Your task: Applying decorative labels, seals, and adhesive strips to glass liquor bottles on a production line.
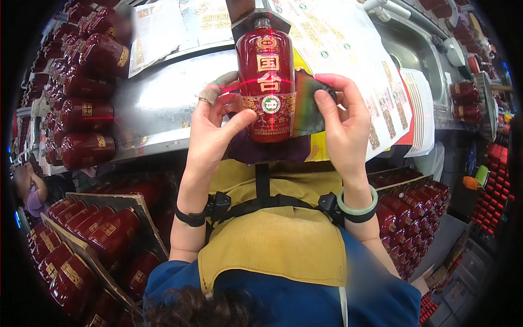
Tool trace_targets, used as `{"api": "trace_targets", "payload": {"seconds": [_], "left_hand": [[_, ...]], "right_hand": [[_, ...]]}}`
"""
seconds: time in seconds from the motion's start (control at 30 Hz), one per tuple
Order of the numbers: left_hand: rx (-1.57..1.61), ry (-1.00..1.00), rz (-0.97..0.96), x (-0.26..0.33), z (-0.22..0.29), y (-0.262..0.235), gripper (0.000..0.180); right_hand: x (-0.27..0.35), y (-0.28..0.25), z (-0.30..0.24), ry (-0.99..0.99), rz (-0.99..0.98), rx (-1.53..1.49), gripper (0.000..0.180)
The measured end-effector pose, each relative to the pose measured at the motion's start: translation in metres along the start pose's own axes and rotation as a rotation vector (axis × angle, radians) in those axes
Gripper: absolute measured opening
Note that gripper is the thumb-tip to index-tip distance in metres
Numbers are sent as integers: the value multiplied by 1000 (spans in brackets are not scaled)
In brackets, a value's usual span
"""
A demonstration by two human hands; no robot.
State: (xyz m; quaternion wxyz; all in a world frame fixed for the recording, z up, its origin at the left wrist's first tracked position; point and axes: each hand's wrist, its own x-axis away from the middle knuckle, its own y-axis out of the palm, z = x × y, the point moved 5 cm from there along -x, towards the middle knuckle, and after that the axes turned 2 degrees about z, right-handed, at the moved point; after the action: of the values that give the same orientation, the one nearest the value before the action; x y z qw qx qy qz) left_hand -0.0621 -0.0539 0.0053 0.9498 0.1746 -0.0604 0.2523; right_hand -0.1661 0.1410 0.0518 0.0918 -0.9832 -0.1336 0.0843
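Note:
A dark red bottle [265, 65] with gold lettering stands upright before me, its neck toward a metal holder [261, 20]. Around its lower part runs a patterned gold-brown label [278, 111] bearing a round white-and-green emblem. My left hand [215, 120], a grey fabric cover on one finger, pinches the label's left end, with the thumb touching the bottle's side. On the other side my right hand [348, 117] is closed on a dark, glossy, flexible piece [309, 106] with a rainbow sheen, close against the bottle. Thin red light lines cross the bottle.
Sheets of labels [376, 82] lie on the right of the metal bench [163, 103], beside a sink [406, 49]. More papers [158, 32] are at the back left. Red bottles [87, 114] crowd the left; crates [147, 218] of them flank me. Another person [32, 188] is far left.

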Motion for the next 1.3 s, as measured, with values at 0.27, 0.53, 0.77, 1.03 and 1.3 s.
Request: {"api": "trace_targets", "payload": {"seconds": [0.27, 0.53, 0.77, 1.03, 1.3], "left_hand": [[-78, 11, -42, -2, 1, 5, 76], [-106, 32, -40, -3, -3, 1, 81], [-692, 676, 54, 33, 12, 0, 78], [-954, 591, -50, 60, -12, 8, 101], [-1128, 640, -71, 64, -14, 12, 100]], "right_hand": [[2, 18, -3, -115, -57, 111, 18], [-6, -9, 26, -235, 8, 329, 20], [5, -3, -42, -669, -118, 339, 17], [45, 10, -52, -1009, -512, 452, 26], [43, 2, -43, -931, -532, 433, 21]]}}
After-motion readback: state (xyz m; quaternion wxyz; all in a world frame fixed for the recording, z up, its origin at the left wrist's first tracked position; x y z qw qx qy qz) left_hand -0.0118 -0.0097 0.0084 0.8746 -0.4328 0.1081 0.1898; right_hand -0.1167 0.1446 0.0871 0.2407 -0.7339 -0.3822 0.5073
